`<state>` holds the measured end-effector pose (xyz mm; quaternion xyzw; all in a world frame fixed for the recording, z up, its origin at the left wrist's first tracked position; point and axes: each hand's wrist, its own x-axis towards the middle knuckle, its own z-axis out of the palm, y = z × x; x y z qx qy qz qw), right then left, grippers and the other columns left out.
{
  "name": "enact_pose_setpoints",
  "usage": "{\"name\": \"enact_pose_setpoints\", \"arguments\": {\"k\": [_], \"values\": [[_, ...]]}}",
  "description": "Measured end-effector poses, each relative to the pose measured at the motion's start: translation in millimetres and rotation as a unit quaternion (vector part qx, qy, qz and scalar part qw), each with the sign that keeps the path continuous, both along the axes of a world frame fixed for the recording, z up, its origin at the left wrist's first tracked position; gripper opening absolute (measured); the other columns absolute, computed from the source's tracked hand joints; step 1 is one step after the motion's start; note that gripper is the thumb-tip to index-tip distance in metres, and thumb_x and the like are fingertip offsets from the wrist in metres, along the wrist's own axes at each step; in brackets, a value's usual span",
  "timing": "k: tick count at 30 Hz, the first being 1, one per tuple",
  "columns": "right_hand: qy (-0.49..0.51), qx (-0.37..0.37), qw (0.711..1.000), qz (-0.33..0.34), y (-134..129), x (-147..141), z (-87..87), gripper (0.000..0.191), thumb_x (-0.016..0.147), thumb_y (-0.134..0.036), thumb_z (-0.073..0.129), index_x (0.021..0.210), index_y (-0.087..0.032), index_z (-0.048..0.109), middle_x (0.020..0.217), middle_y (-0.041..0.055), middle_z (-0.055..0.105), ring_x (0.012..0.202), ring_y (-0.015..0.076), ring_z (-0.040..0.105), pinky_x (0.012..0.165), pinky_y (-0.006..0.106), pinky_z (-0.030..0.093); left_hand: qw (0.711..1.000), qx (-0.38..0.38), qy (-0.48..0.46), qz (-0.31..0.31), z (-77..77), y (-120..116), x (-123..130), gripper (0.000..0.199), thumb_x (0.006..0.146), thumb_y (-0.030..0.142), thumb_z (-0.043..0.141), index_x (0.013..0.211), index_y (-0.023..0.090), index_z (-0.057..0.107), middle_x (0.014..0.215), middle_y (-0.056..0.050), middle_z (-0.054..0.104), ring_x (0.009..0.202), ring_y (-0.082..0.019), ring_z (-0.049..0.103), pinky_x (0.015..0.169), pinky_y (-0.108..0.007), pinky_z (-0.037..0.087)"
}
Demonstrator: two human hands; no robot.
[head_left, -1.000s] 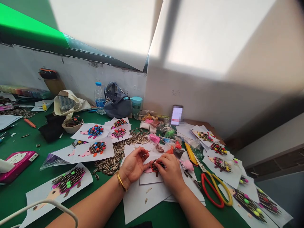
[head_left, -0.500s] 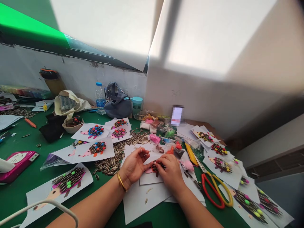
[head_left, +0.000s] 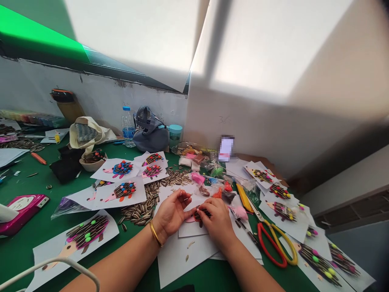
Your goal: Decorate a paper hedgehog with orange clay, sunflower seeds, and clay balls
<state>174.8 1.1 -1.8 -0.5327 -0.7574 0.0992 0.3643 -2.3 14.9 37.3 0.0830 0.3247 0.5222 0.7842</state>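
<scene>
A small hedgehog picture (head_left: pixel 198 217) with dark striped seeds on its back lies on white paper (head_left: pixel 191 232) between my hands. My left hand (head_left: pixel 174 211), a gold bangle at its wrist, is turned palm up with fingers loosely bent and apart. Its thumb reaches the hedgehog's left side. My right hand (head_left: pixel 217 219) comes over the seeds from the right, thumb and fingertips pinched together there; what is between them is hidden. Sunflower seeds (head_left: pixel 141 209) lie heaped left of the paper.
Hedgehog pictures lie at the left (head_left: pixel 86 235) and right (head_left: pixel 282 211). Scissors (head_left: pixel 276 245) with red and yellow handles rest beside a yellow cutter (head_left: pixel 244 198). Bagged coloured clay (head_left: pixel 217 172), a phone (head_left: pixel 226 148), a water bottle (head_left: pixel 128 127) and a grey bag (head_left: pixel 150 136) stand behind.
My right hand's fingers have shifted very slightly over the seeds. My left hand stays in place, and the other things look the same.
</scene>
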Motion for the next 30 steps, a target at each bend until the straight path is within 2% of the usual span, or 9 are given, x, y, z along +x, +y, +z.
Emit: {"name": "enact_pose_setpoints", "arguments": {"k": [6,13,16,20,24,27,30], "values": [[0.0,-0.006,1.0,0.003,-0.1,5.5,1.7,0.011,0.086,-0.024,0.063,0.086,-0.026,0.074,0.091,0.0042,0.066,0.091,0.0219,0.056,0.082,0.036,0.039,1.0,-0.004,0.003,0.002,2.1,-0.8,0.5,0.013,0.089,0.021,0.052,0.077,0.017,0.057,0.078,0.0,0.062,0.072,-0.013,0.061,0.084,-0.045,0.054],[0.0,-0.009,1.0,0.0,0.6,2.2,0.6,0.008,0.084,-0.023,0.067,0.083,-0.026,0.074,0.088,0.0033,0.067,0.089,0.0213,0.056,0.081,0.036,0.04,1.0,-0.001,0.004,0.001,0.7,-0.3,-0.3,0.015,0.09,0.022,0.052,0.077,0.017,0.057,0.078,-0.001,0.062,0.072,-0.014,0.061,0.081,-0.043,0.055],[0.004,0.004,1.0,0.0,0.2,3.9,2.3,0.008,0.084,-0.024,0.066,0.085,-0.025,0.074,0.09,0.004,0.066,0.09,0.0215,0.056,0.081,0.036,0.041,1.0,0.004,0.001,0.007,-0.7,0.3,-0.6,0.015,0.091,0.022,0.052,0.079,0.016,0.059,0.078,-0.001,0.062,0.07,-0.013,0.062,0.077,-0.038,0.056],[0.01,0.038,0.999,-0.002,-3.2,7.8,7.6,0.014,0.088,-0.025,0.059,0.089,-0.025,0.073,0.093,0.0055,0.066,0.091,0.0221,0.056,0.082,0.037,0.042,1.0,0.021,-0.015,0.013,-1.8,-0.1,0.6,0.012,0.09,0.017,0.055,0.095,0.014,0.065,0.074,-0.001,0.06,0.064,-0.01,0.06,0.067,-0.025,0.055],[0.022,0.065,0.998,0.01,-9.3,6.2,14.7,0.018,0.091,-0.026,0.054,0.093,-0.024,0.072,0.093,0.0062,0.065,0.091,0.0222,0.056,0.082,0.038,0.044,0.998,0.056,-0.006,0.006,-0.4,-2.4,3.2,0.022,0.086,0.005,0.057,0.104,0.014,0.065,0.081,-0.004,0.064,0.069,-0.01,0.063,0.072,-0.023,0.055],[0.039,0.085,0.995,0.017,-15.3,2.3,20.6,0.018,0.091,-0.024,0.053,0.099,-0.024,0.069,0.096,0.0069,0.064,0.094,0.0226,0.056,0.083,0.039,0.045,0.997,0.072,0.015,-0.015,0.4,-4.6,4.6,0.022,0.082,0.003,0.062,0.101,0.015,0.066,0.089,-0.005,0.066,0.072,-0.009,0.064,0.074,-0.023,0.055],[0.051,0.106,0.993,0.024,-21.6,-1.1,25.8,0.021,0.091,-0.022,0.052,0.106,-0.024,0.067,0.101,0.0076,0.063,0.097,0.0237,0.056,0.086,0.042,0.045,0.993,0.095,0.031,-0.055,0.4,-8.7,6.1,0.007,0.082,0.015,0.068,0.088,0.013,0.066,0.075,-0.002,0.061,0.062,-0.008,0.058,0.065,-0.021,0.051]]}}
